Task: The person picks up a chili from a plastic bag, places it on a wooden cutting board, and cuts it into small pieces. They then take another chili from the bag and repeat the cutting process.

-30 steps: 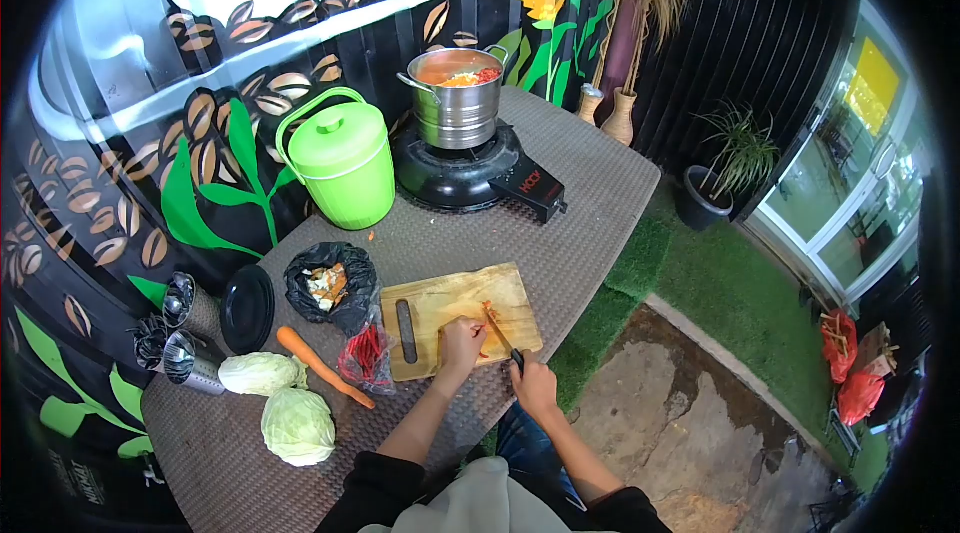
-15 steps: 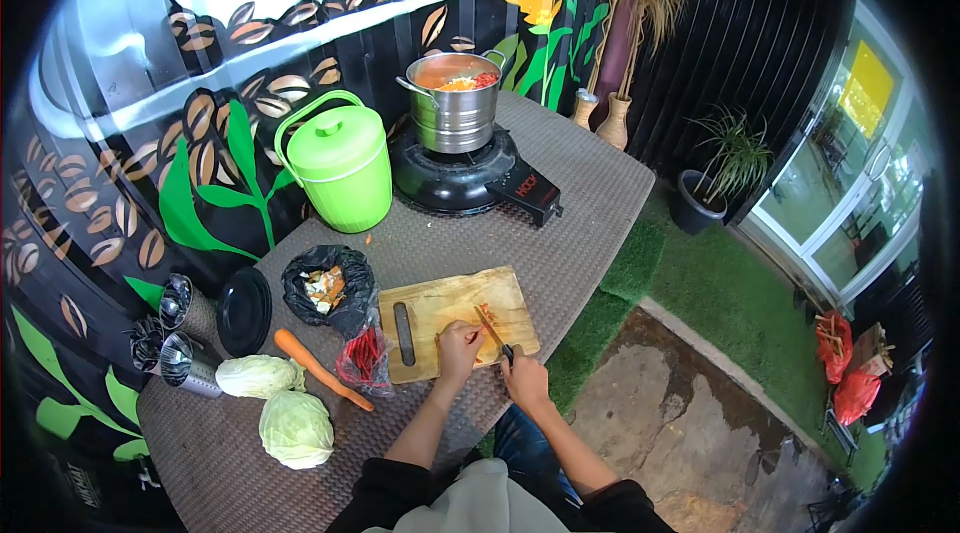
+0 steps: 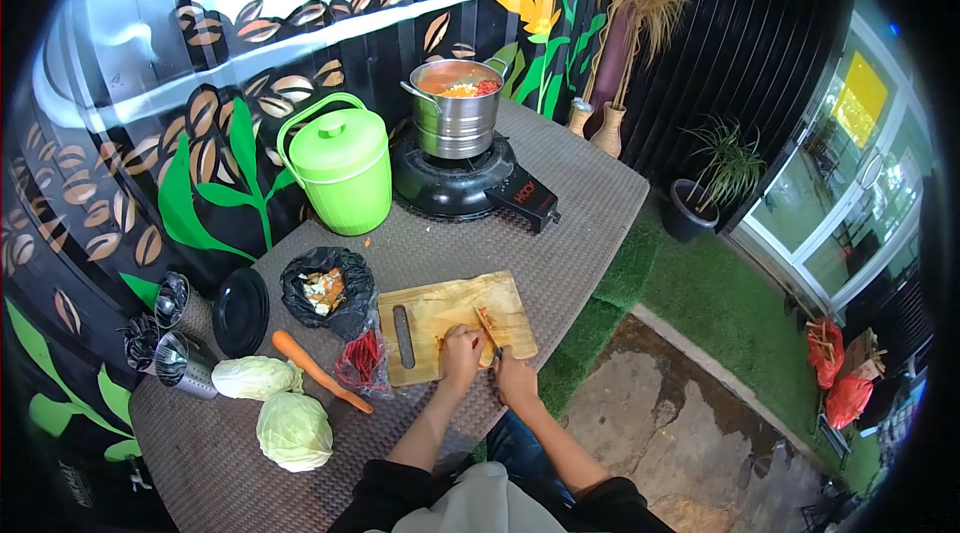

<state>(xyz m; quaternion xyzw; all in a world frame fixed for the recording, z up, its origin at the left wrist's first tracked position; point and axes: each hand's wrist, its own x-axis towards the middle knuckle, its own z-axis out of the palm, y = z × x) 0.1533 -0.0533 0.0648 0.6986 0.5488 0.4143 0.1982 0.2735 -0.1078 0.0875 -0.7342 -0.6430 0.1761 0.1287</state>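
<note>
On the table lies a wooden cutting board (image 3: 430,305) with a slot at its left end. My right hand (image 3: 516,379) is closed on the handle of a knife (image 3: 490,334), whose blade lies over the board beside some small orange-red pieces (image 3: 485,315). My left hand (image 3: 462,353) rests on the board just left of the blade, fingers bent together on something reddish too small to name. To the left of the board are a plastic bag of red chillies (image 3: 364,361), a carrot (image 3: 318,371) and a black bag holding scraps (image 3: 324,290).
Two cabbages (image 3: 294,430) lie at the left, near metal containers (image 3: 184,367) and a black lid (image 3: 241,312). A green lidded bucket (image 3: 345,173) stands at the back beside a black stove (image 3: 450,188) carrying a steel pot (image 3: 456,123). The table's right edge borders green turf.
The knife and right hand have shifted slightly left, with the blade more upright. My left hand has turned a little, fingers more tucked. The view has moved slightly.
</note>
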